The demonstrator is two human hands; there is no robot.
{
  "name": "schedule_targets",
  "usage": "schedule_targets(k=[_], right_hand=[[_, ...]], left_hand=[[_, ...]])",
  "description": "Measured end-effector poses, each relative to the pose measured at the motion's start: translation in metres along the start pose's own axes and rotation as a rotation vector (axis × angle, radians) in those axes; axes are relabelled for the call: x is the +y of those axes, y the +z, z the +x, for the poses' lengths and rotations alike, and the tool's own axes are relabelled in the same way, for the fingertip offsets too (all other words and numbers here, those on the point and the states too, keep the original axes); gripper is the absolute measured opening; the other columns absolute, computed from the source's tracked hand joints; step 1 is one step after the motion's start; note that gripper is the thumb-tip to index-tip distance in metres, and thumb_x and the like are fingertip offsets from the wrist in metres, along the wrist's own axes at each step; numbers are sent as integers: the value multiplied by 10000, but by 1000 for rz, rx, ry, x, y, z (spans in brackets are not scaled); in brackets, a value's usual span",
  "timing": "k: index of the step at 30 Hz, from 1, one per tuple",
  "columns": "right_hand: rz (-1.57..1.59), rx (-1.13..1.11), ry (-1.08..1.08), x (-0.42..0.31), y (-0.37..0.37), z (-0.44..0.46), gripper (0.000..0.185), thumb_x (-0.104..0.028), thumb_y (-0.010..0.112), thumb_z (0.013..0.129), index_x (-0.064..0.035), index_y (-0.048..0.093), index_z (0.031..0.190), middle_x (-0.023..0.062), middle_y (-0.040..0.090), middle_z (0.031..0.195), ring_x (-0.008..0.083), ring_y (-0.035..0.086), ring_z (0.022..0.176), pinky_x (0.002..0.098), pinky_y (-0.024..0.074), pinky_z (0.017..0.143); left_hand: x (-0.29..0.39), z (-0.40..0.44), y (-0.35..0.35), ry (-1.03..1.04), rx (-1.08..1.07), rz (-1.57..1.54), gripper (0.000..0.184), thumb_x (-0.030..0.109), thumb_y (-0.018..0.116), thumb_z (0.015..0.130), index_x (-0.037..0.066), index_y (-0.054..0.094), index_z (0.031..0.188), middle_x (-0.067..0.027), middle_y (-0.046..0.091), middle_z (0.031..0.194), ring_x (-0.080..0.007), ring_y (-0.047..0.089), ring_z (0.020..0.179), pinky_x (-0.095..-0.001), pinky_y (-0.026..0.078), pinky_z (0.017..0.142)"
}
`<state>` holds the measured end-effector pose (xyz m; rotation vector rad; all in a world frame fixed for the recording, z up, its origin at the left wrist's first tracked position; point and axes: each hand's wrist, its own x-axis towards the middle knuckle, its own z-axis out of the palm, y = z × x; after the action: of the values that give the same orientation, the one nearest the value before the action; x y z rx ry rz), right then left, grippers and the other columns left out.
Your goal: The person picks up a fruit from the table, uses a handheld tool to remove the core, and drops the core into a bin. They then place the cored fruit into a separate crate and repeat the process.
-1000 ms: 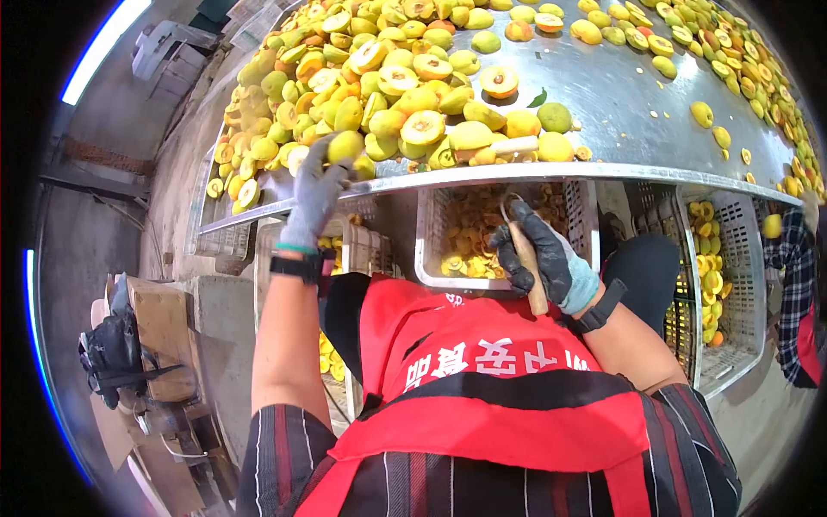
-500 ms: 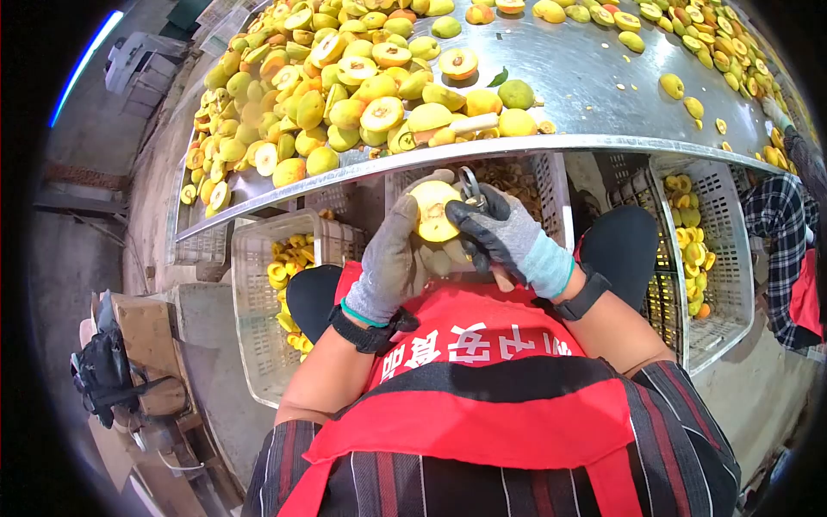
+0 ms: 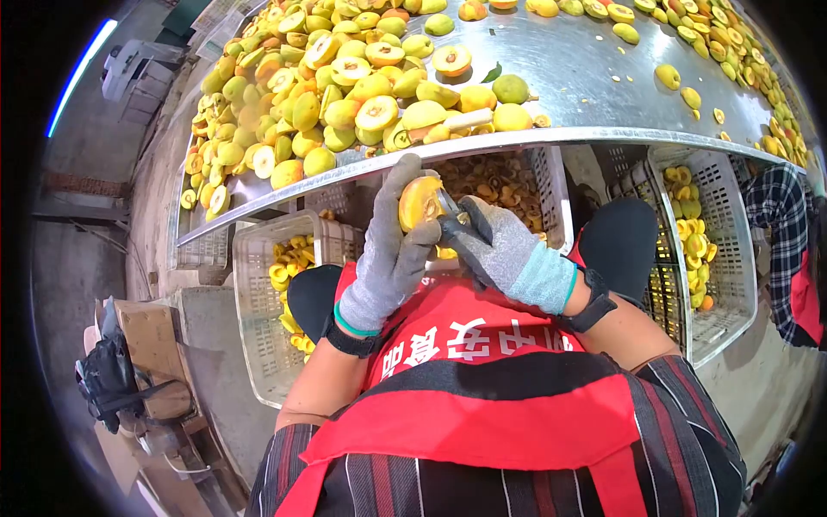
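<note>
My left hand (image 3: pixel 386 250), in a grey glove with darker fingers, is closed around a yellow peach half (image 3: pixel 417 203), its cut side turned toward the right. My right hand (image 3: pixel 508 250), gloved the same way, grips a pitting spoon (image 3: pixel 449 205) with a curved metal head. That metal head presses into the cut face of the peach half; the handle is mostly hidden in my fingers. Both hands are above my lap, just below the metal table's edge. Under them is a crate (image 3: pixel 560 207) of brownish pits and scraps.
Cut peaches (image 3: pixel 345 112) lie heaped on the metal table (image 3: pixel 568 77). A white crate (image 3: pixel 250 327) with yellow halves stands left of my knee, another crate (image 3: pixel 732 293) right. A co-worker's plaid sleeve (image 3: pixel 771 207) shows at far right. A cardboard box (image 3: pixel 146 336) stands at left.
The peach half has tilted from facing me to facing right, moving slightly left. The spoon's metal head has come down from above the fruit into its cut face.
</note>
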<state>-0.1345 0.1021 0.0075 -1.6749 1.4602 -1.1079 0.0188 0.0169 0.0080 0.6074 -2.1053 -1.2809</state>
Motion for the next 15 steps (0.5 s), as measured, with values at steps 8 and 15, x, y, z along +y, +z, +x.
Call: schedule_targets(k=[8, 15], right_hand=[[738, -247, 535, -16, -4, -5, 229, -203, 483, 895, -12, 445, 1016, 41, 480, 571, 119, 479, 428, 260, 408, 399], [348, -90, -198, -5, 6, -10, 321, -367, 455, 898, -58, 512, 834, 31, 478, 555, 135, 471, 457, 294, 401, 437]], left_hand=[[-3, 0, -6, 207, -45, 286, 629, 398, 444, 908, -28, 256, 1331, -161, 409, 1248, -238, 440, 1134, -349, 323, 983], [8, 3, -17, -49, -272, -165, 503, 282, 463, 913, -23, 334, 1291, -153, 411, 1290, -227, 434, 1154, -330, 333, 977]])
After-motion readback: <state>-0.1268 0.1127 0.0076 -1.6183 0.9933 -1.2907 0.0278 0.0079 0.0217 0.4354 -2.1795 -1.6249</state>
